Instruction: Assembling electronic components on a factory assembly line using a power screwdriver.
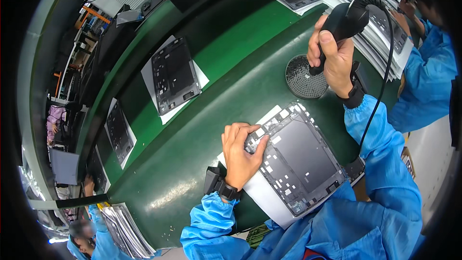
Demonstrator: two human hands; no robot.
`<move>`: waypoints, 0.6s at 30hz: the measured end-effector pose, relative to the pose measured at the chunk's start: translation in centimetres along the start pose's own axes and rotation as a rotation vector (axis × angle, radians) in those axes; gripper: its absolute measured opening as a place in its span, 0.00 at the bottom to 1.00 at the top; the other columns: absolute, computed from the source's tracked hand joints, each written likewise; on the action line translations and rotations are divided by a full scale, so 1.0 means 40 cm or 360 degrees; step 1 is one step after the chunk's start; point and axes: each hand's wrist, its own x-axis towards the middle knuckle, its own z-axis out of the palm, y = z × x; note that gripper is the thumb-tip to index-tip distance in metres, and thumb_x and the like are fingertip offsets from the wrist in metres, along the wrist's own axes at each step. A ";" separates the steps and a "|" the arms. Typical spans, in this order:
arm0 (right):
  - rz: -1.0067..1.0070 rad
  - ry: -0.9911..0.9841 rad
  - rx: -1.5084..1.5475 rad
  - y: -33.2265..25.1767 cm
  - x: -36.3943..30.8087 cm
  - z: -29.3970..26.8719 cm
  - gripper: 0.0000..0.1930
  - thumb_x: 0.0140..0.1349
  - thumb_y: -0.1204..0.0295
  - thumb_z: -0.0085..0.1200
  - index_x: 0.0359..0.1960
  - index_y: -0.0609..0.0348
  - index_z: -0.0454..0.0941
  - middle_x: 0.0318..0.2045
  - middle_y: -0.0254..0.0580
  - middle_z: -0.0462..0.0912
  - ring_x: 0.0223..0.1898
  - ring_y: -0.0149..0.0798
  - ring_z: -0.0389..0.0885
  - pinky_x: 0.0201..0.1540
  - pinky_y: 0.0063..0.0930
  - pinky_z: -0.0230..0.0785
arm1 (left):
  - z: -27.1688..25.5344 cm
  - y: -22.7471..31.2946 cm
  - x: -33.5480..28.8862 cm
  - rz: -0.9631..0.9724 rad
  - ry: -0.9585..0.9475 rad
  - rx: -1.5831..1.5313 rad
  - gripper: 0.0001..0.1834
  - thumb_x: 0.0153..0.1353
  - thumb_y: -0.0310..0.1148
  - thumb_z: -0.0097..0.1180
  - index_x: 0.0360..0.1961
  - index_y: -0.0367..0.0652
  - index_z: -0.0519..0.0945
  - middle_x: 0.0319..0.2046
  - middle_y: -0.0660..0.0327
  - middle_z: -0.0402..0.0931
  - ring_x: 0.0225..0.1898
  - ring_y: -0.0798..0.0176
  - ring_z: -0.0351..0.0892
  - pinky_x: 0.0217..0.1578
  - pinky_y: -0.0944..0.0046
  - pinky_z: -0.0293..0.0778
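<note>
A dark tablet back housing [305, 151], dotted with small white pads, lies tilted on white paper [263, 196] at the bench's near edge. My left hand [240, 156] grips its upper left edge, with the thumb over the inner face and fingertips at the rim. In my right hand [336, 62] is a black corded electric screwdriver [347, 21], fingers wrapped round its body. The tool's lower end is over the round, grey perforated screw tray [298, 89]. Whether its tip touches the tray cannot be made out. Both wrists wear black bands.
On the green belt [231, 48] beyond, more tablet housings [175, 74] rest on paper. A stack of papers and housings [385, 53] stands at right, beside a co-worker in blue [426, 77]. A black cord [385, 74] hangs by my right forearm. Another stack [122, 226] is at lower left.
</note>
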 end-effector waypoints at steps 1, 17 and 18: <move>0.0020 -0.0091 -0.0148 0.005 0.003 -0.009 0.14 0.76 0.62 0.51 0.48 0.62 0.69 0.21 0.35 0.72 0.18 0.26 0.67 0.21 0.22 0.64 | 0.005 -0.001 0.001 -0.0002 0.0013 0.0017 0.16 0.49 0.29 0.74 0.38 0.39 0.84 0.37 0.56 0.77 0.41 0.52 0.74 0.46 0.56 0.68; 0.0070 -0.0071 -0.0174 0.042 -0.005 -0.019 0.16 0.75 0.58 0.52 0.45 0.61 0.69 0.19 0.35 0.71 0.15 0.24 0.64 0.19 0.21 0.63 | 0.033 0.008 0.017 -0.0034 -0.0055 -0.0043 0.14 0.49 0.28 0.73 0.37 0.41 0.83 0.35 0.58 0.77 0.40 0.55 0.73 0.44 0.58 0.64; 0.0070 -0.0072 -0.0172 0.044 -0.004 -0.022 0.16 0.75 0.58 0.52 0.45 0.61 0.69 0.19 0.35 0.71 0.15 0.24 0.64 0.19 0.21 0.63 | 0.034 0.008 0.018 -0.0035 -0.0054 -0.0042 0.14 0.49 0.28 0.73 0.37 0.41 0.83 0.35 0.58 0.77 0.40 0.55 0.73 0.44 0.58 0.64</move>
